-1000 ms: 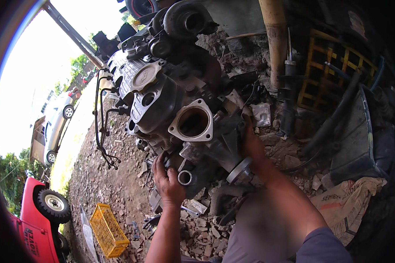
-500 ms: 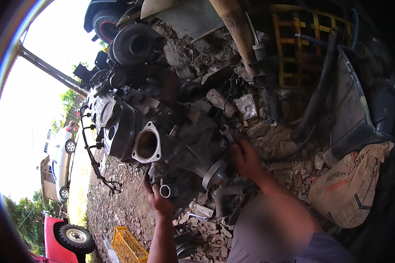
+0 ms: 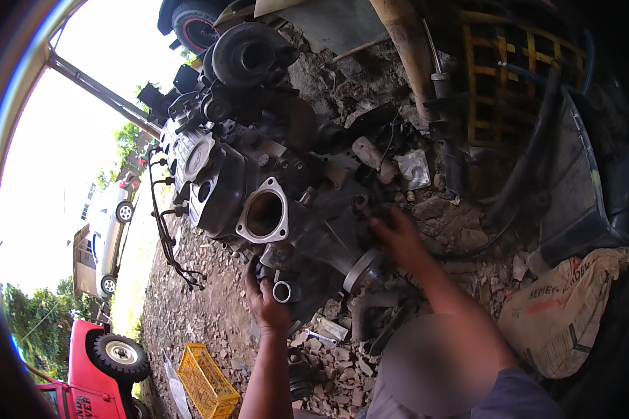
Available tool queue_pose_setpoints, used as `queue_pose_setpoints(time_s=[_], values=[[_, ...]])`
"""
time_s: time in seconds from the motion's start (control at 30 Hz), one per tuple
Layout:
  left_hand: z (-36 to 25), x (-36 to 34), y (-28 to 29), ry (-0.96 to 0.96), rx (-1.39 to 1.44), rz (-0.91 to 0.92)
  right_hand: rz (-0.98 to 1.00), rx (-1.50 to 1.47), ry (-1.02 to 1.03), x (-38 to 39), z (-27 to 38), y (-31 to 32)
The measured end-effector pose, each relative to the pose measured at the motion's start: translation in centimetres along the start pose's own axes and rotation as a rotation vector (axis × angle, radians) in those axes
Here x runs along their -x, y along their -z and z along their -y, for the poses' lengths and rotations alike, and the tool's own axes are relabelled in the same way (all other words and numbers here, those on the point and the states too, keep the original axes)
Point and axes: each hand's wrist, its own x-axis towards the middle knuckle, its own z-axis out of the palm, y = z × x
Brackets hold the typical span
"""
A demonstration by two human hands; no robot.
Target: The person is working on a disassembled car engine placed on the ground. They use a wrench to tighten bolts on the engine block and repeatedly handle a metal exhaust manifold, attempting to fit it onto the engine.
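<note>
A dark engine with a pale valve cover (image 3: 199,150), turbocharger (image 3: 248,56) and three-bolt round flange (image 3: 262,213) fills the middle of the head view. At its lower left, my left hand (image 3: 264,297) curls its fingers round the housing's edge beside a small pipe opening (image 3: 282,292). On the right flank, above a round metal hub (image 3: 360,269), my right hand (image 3: 395,230) is closed on a dull wrench (image 3: 362,202), whose head lies against the housing. Thin black pipes (image 3: 166,230) hang off the engine's left side.
Rubble covers the ground (image 3: 217,321), with a yellow crate (image 3: 206,380) and loose wrench (image 3: 321,337). A bamboo post (image 3: 405,49), yellow grid (image 3: 489,133), dark panel (image 3: 573,174) and paper sack (image 3: 559,321) stand right; a red vehicle (image 3: 77,356) and silver car (image 3: 115,230) are left.
The view swung so the engine shifted left, then slightly back right. My right hand, earlier against the engine's side, has come to hold a wrench there. My left hand stays on the housing.
</note>
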Motion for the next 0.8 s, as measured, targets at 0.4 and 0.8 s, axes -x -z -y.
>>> queue_pose_setpoints(time_s=[0.4, 0.8], values=[[-1.6, 0.4, -0.1, -0.046, -0.104, -0.005, 0.007, -0.026, 0.16, -0.3, 0.7, -1.1], [-2.1, -0.1, -1.3, -0.126, -0.135, -0.028, -0.065, 0.493, 0.45, -2.6, -3.7, 0.9]])
